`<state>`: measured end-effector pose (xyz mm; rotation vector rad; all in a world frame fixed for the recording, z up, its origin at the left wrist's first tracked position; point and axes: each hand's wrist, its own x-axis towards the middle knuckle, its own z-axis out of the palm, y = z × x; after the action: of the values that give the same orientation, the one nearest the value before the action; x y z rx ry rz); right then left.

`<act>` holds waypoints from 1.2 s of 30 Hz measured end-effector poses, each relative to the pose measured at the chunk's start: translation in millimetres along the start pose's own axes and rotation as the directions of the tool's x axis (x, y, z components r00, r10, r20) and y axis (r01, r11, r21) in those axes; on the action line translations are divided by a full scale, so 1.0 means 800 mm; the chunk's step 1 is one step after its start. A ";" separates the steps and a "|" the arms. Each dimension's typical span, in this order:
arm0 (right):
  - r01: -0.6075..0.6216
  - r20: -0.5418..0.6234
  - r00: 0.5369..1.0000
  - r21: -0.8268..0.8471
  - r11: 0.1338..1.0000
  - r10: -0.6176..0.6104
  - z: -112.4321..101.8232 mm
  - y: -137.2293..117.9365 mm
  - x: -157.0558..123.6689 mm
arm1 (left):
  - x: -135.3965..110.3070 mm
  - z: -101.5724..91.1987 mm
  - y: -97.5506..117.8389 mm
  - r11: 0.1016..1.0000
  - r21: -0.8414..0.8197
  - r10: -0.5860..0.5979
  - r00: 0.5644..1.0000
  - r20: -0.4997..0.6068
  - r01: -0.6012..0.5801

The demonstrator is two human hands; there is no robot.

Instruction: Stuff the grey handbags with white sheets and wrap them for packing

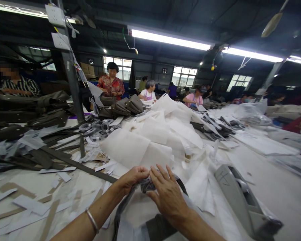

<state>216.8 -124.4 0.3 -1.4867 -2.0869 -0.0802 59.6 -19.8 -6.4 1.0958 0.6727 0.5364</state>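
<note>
Low in the middle of the head view, my left hand (132,178) pinches the edge of a plastic-wrapped dark strap (146,185), its thumb and fingers pressed together. My right hand (167,190) lies over the same bundle with its fingers stretched out. The palm hides much of the strap, and a dark curved part shows beyond it. Below the hands, a dark olive piece (159,227) lies partly under clear plastic. At the right stands a grey tape dispenser (237,197), apart from both hands.
Beyond my hands rises a heap of white sheets (163,130). Dark straps (62,157) and paper strips (31,204) lie scattered at left. Olive bags (127,106) are piled farther back. A metal post (71,77) stands at left, and several people work behind the table.
</note>
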 end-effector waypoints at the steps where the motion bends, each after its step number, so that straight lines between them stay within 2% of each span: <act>1: -0.055 -0.001 0.998 0.083 0.995 0.055 -0.004 0.001 0.000 | 0.000 0.001 0.000 1.000 0.004 -0.002 1.000 -0.013 0.002; 4: -0.186 -0.091 0.970 0.311 0.932 0.224 -0.040 0.019 -0.008 | -0.001 0.002 0.002 0.999 0.030 -0.028 0.999 -0.038 0.029; 6: -0.284 -0.212 0.902 0.366 0.886 0.376 -0.084 0.048 -0.026 | -0.002 0.002 0.005 0.998 0.047 -0.051 0.998 -0.042 0.053; 8: -0.449 -0.309 0.777 0.341 0.826 0.549 -0.136 0.086 -0.059 | -0.002 0.002 0.007 0.996 0.058 -0.070 0.997 -0.031 0.072; 10: -0.639 -0.355 0.619 0.290 0.712 0.700 -0.187 0.126 -0.105 | 0.000 0.000 0.007 0.994 0.066 -0.083 0.996 -0.012 0.084; 13: -0.836 -0.282 0.420 0.248 0.489 0.862 -0.237 0.174 -0.175 | 0.006 -0.005 0.002 0.992 0.074 -0.103 0.995 -0.007 0.103; 15: -0.879 -0.195 0.354 0.264 0.397 0.914 -0.246 0.194 -0.211 | 0.009 -0.007 -0.002 0.992 0.075 -0.097 0.995 -0.025 0.099; 18: -0.888 -0.078 0.318 0.326 0.325 0.945 -0.238 0.206 -0.237 | 0.010 -0.007 -0.004 0.993 0.084 -0.072 0.996 -0.060 0.077; 21: -0.862 -0.025 0.270 0.438 0.253 0.963 -0.231 0.207 -0.240 | 0.007 -0.005 -0.002 0.993 0.097 -0.061 0.994 -0.086 0.069; 23: -0.840 -0.058 0.254 0.482 0.250 0.965 -0.232 0.205 -0.237 | 0.005 -0.003 0.000 0.993 0.108 -0.047 0.995 -0.093 0.057; 27: -0.808 -0.169 0.272 0.495 0.320 0.947 -0.235 0.195 -0.238 | 0.005 -0.003 0.001 0.992 0.120 -0.026 0.995 -0.101 0.038; 30: -0.797 -0.247 0.279 0.479 0.368 0.928 -0.228 0.183 -0.255 | 0.006 -0.003 0.000 0.991 0.128 -0.014 0.994 -0.108 0.028; 33: -0.802 -0.271 0.212 0.501 0.326 0.939 -0.210 0.173 -0.282 | 0.006 -0.003 0.001 0.992 0.121 -0.019 0.993 -0.119 0.033; 35: -0.775 -0.218 0.161 0.575 0.260 0.963 -0.195 0.170 -0.295 | 0.005 -0.002 0.001 0.994 0.101 -0.034 0.993 -0.116 0.046; 36: -0.760 -0.190 0.154 0.604 0.239 0.970 -0.188 0.169 -0.299 | 0.004 -0.001 0.002 0.994 0.095 -0.038 0.993 -0.113 0.049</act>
<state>450.9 -330.7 -24.9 -1.9081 -0.4112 0.3239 61.0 -16.2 -6.4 1.1457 0.8251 0.5342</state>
